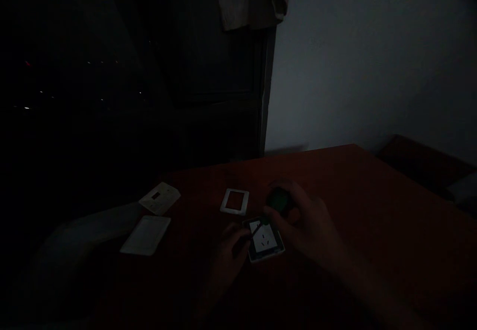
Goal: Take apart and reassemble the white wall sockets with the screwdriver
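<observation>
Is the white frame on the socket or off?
Off. The white frame lies on the red table just beyond the socket, with table showing through its middle.

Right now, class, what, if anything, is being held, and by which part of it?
The right grip holds a screwdriver by its green handle. What the left grip holds is too dark to tell.

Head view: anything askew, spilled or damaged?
No spill or damage visible, though it's too dim to rule out fine cracks. One oddity: the square frame lies on the table behind the socket, not around it.
</observation>
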`<state>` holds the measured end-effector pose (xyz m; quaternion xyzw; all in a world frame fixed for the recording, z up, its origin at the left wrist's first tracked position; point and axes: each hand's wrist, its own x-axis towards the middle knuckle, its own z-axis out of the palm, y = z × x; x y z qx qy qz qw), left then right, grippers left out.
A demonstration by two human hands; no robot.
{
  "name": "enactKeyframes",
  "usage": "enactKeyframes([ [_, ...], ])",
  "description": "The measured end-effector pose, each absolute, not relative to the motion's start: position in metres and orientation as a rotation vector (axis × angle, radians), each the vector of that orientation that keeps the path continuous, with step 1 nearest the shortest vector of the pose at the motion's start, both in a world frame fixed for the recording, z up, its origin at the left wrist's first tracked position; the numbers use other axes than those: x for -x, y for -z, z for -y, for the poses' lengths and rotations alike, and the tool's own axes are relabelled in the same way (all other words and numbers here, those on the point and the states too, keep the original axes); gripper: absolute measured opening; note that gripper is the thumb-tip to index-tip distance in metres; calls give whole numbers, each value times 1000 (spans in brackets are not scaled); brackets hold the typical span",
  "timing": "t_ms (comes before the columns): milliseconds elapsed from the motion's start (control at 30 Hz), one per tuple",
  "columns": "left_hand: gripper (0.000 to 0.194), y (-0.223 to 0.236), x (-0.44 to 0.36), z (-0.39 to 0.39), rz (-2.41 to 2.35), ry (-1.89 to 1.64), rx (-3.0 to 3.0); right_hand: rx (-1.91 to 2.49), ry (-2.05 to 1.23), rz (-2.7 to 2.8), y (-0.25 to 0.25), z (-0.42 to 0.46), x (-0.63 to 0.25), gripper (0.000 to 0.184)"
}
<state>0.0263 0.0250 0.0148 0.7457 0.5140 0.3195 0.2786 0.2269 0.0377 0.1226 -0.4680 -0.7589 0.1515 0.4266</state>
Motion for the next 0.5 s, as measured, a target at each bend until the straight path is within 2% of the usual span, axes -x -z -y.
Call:
enactKeyframes([
  [500, 17, -16, -26, -25, -1359, -837, -1953, 1168, -481, 2094, -136, -39, -224, 31],
])
